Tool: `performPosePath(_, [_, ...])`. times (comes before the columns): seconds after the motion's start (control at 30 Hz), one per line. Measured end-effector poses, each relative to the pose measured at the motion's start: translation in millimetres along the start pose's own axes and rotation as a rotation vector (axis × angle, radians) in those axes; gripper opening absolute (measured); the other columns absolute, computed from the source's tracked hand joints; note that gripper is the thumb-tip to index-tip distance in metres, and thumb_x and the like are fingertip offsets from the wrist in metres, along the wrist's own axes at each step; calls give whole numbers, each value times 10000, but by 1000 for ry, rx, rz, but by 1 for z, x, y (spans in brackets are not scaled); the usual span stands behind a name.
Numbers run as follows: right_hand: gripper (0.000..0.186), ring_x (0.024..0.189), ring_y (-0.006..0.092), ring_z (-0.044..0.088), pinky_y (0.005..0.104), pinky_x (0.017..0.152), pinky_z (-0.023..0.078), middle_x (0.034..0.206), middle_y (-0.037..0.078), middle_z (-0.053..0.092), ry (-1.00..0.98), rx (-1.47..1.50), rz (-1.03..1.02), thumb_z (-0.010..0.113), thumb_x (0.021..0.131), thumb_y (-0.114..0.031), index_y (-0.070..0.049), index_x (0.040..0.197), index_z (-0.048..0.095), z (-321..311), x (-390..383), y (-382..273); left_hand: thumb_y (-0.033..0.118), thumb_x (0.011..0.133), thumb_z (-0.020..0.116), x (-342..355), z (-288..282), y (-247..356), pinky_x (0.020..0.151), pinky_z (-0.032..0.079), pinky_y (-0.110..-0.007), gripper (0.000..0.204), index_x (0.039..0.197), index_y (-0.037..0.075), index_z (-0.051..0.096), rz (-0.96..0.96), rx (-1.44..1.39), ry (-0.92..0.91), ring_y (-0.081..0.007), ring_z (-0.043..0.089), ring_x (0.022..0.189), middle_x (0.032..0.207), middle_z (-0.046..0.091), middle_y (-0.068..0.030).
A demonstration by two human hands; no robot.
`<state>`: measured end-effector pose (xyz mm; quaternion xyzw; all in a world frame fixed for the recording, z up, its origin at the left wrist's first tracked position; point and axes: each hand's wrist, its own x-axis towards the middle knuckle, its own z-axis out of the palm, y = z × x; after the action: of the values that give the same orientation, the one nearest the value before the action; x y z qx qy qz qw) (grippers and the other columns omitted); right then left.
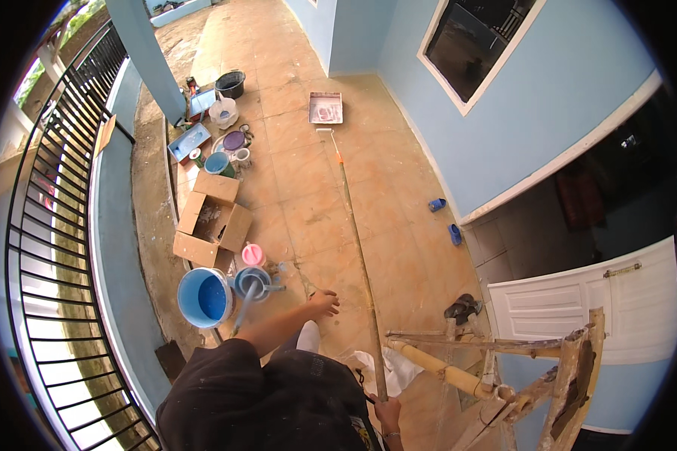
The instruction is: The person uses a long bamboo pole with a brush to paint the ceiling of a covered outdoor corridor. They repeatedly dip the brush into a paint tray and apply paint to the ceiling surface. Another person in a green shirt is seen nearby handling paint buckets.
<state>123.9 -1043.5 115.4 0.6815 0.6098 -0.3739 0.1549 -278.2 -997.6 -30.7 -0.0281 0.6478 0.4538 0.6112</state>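
My right hand point(388, 412) grips a long pole point(361, 263) near the lower edge. Its far end carries a white paint roller point(324, 131) on an orange fitting, just short of a square tray point(326, 107) with pale paint. My left hand point(323, 302) hangs above the tiles with loosely spread fingers and nothing in it. Left of it are a white bucket point(192, 297) with blue paint inside, a grey-blue container point(244, 279) with a blurred pipe-like piece over it, and a pink container point(253, 254).
An open cardboard box point(192, 242), several paint pots point(218, 163) and trays line the left, beside a black railing point(45, 278). A bamboo scaffold point(436, 361) stands at my right. Blue sandals point(453, 234) lie by the doorway point(549, 210). A blue wall point(496, 158) bounds the right.
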Motion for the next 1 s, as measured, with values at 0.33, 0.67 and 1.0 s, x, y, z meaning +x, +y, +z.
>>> performPosePath(0.33, [577,613,349,684,458,603,510,606,197,645,106,-43,-122,766,858,-497,58,718,690,-48,40,-90,61,914,554,23,-91,58,563,585,-375,330,1217,-30,647,-126,231,244,-282,733,682,904,740,-186])
performPosePath(0.67, [773,1007,495,679,555,874,532,957,324,711,72,-36,-48,491,928,-684,41,952,758,-11,152,-223,107,882,622,50,-110,52,583,579,-352,305,1149,-21,698,19,437,257,-254,745,702,923,750,-200])
performPosePath(1.0, [792,1002,479,692,547,870,537,984,310,719,65,-19,-55,486,918,-713,27,963,763,10,197,-280,122,920,597,12,-153,42,535,575,-353,325,1207,-18,655,-59,463,316,-236,737,675,896,747,-143])
